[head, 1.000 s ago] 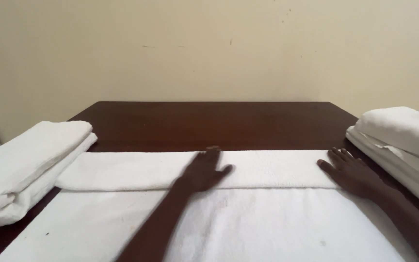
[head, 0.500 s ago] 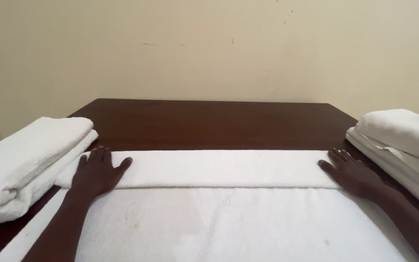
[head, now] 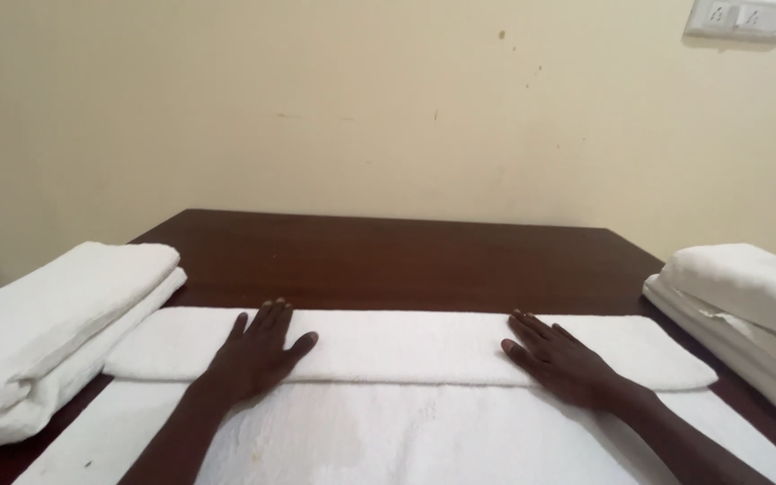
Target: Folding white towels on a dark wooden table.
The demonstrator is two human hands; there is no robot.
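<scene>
On dark wooden table (head: 388,256): left hand (head: 258,355), right hand (head: 563,359) flat, fingers spread, pressing white towel's folded band (head: 406,346); uneven pressure could skew the fold.

dark wooden table (head: 388,256), spread white towel (head: 406,431), folded stacks (head: 47,314)

Dim, even light; soft shadows; sharp focus.

Single head cam, no second view to overlap. Looks forward and slightly down from the person's end of the table (head: 388,256), close in. Left hand (head: 258,352) and right hand (head: 563,359) sit low-centre; forearms run off the bottom edge. Wall (head: 361,108) just beyond the hands fills the upper half.
</scene>
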